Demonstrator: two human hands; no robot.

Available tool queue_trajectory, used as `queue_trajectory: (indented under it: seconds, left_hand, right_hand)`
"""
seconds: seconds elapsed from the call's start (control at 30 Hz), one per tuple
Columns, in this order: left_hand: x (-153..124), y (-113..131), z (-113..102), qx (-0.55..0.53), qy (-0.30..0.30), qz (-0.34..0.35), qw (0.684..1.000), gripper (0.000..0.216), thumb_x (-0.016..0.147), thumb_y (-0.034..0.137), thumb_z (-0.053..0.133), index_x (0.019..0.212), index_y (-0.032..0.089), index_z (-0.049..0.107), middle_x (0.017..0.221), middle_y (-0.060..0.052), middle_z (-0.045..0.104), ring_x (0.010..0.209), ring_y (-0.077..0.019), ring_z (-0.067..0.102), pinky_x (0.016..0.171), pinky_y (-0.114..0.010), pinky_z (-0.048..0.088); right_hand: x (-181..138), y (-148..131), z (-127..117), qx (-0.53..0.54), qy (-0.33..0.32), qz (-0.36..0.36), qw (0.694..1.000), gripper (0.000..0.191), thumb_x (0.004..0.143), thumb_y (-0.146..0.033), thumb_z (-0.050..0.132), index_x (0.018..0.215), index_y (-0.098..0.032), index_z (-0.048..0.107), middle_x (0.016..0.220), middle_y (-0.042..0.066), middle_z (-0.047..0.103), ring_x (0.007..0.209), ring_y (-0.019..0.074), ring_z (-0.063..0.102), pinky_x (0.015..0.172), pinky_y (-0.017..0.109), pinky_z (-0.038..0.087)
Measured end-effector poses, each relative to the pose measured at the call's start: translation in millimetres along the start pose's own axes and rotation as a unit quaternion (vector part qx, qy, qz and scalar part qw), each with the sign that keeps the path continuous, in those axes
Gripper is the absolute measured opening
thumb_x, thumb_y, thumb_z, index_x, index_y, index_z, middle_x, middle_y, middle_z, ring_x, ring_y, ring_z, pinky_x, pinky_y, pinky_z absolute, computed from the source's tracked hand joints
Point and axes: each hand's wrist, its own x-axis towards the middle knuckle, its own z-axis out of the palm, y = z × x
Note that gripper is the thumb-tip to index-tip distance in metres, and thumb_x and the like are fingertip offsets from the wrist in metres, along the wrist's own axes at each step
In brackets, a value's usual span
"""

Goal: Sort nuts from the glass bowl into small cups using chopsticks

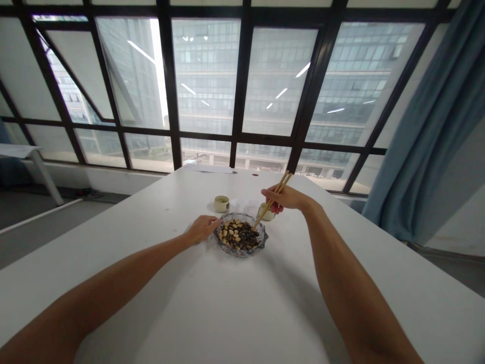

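Glass dish (265, 237) of mixed seeds sat at the frame's centre on the white table (212, 313). Your left hand (201, 228) touched its rim, fingers loosely curled, holding nothing. Your right hand (285, 197) was clamped on chopsticks (271, 201), tips at the dish's right edge. Small, slick seeds could have slipped from those tips; a hard poke might have shoved the dish toward the two cups (222, 203).

Your left hand (202, 228) rests on the white worktop (212, 303), fingertips touching the rim of a glass dish (264, 237) of mixed dark and pale seeds. Your right hand (284, 197) grips wooden chopsticks (271, 200), tips down at the dish's far edge. Two small cups (222, 203) stand just behind the dish.
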Motion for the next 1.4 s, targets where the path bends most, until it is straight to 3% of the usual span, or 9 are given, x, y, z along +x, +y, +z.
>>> queue_trajectory:
  seconds: [0.27, 0.8, 1.17, 1.4]
  left_hand:
    - [1.6, -5.4, 0.3, -0.002, -0.005, 0.0, 1.0, 0.058, 0.088, 0.057, 0.038, 0.089, 0.014, 0.077, 0.072, -0.003, 0.067, 0.069, -0.0179, 0.057, 0.063, -0.026, 0.038]
    - [1.5, -6.4, 0.0, -0.016, 0.005, 0.009, 1.0, 0.052, 0.088, 0.056, 0.041, 0.087, 0.016, 0.075, 0.068, -0.001, 0.065, 0.069, -0.0172, 0.055, 0.067, -0.026, 0.041]
    - [2.2, -5.3, 2.1, 0.021, 0.001, 0.015, 1.0, 0.057, 0.091, 0.054, 0.034, 0.092, 0.016, 0.076, 0.07, -0.002, 0.066, 0.068, -0.0175, 0.055, 0.064, -0.027, 0.039]
    - [2.6, -6.4, 1.8, 0.016, 0.002, 0.011, 1.0, 0.054, 0.091, 0.053, 0.037, 0.09, 0.016, 0.076, 0.072, -0.002, 0.069, 0.072, -0.0175, 0.058, 0.068, -0.026, 0.043]
  right_hand:
    - [-5.2, -2.2, -0.2, -0.023, -0.025, 0.009, 0.999, 0.053, 0.077, -0.065, 0.072, 0.06, -0.017, 0.058, 0.054, 0.006, 0.067, 0.044, 0.013, 0.061, 0.043, 0.021, 0.051]
    - [-3.5, 0.2, -3.3, -0.015, 0.013, 0.007, 1.0, 0.051, 0.083, -0.06, 0.068, 0.059, -0.017, 0.059, 0.049, 0.006, 0.065, 0.039, 0.0117, 0.058, 0.039, 0.02, 0.047]
    - [-1.9, 2.6, -0.6, -0.014, -0.016, 0.035, 0.999, 0.054, 0.078, -0.067, 0.069, 0.058, -0.017, 0.058, 0.049, 0.006, 0.065, 0.039, 0.0129, 0.058, 0.039, 0.022, 0.048]
    - [-1.6, 3.1, -2.0, -0.035, -0.015, 0.02, 0.999, 0.053, 0.083, -0.064, 0.065, 0.06, -0.017, 0.057, 0.05, 0.005, 0.065, 0.041, 0.0121, 0.058, 0.042, 0.021, 0.047]
